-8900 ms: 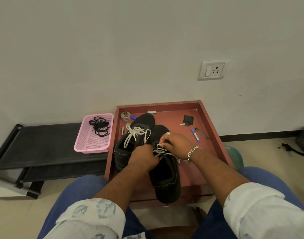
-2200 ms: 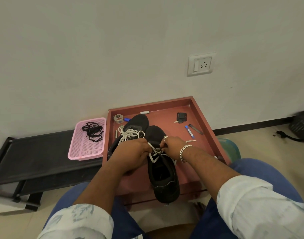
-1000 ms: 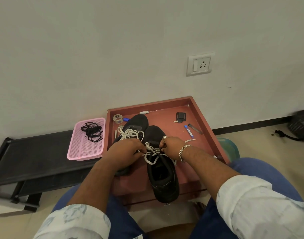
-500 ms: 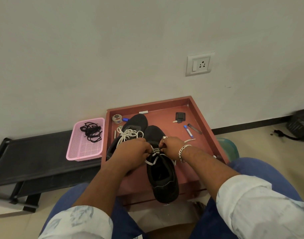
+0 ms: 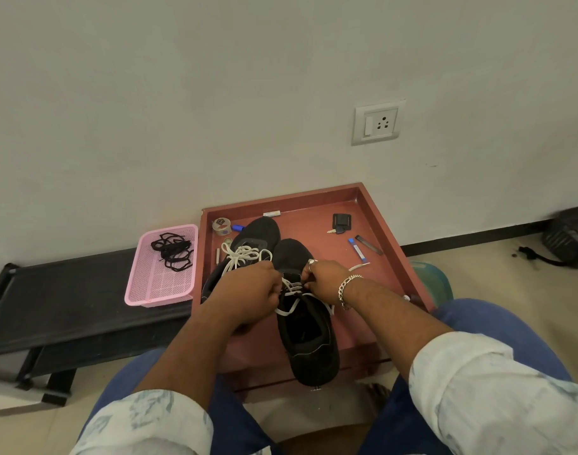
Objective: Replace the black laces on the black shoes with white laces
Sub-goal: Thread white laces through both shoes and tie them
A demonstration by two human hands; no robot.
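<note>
At frame centre, the white lace [image 5: 292, 292] on the near shoe [image 5: 305, 326] is pinched from both sides by the left hand [image 5: 251, 295] and the right hand [image 5: 323, 279]. Half a second ago the hands were equally close; a second ago they were slightly further apart, so the crossing is judged drawn tight. The far shoe [image 5: 258, 234] is already laced white. The black laces [image 5: 172, 251] lie in the pink basket [image 5: 159, 290], left of the red tray [image 5: 373, 310].
</note>
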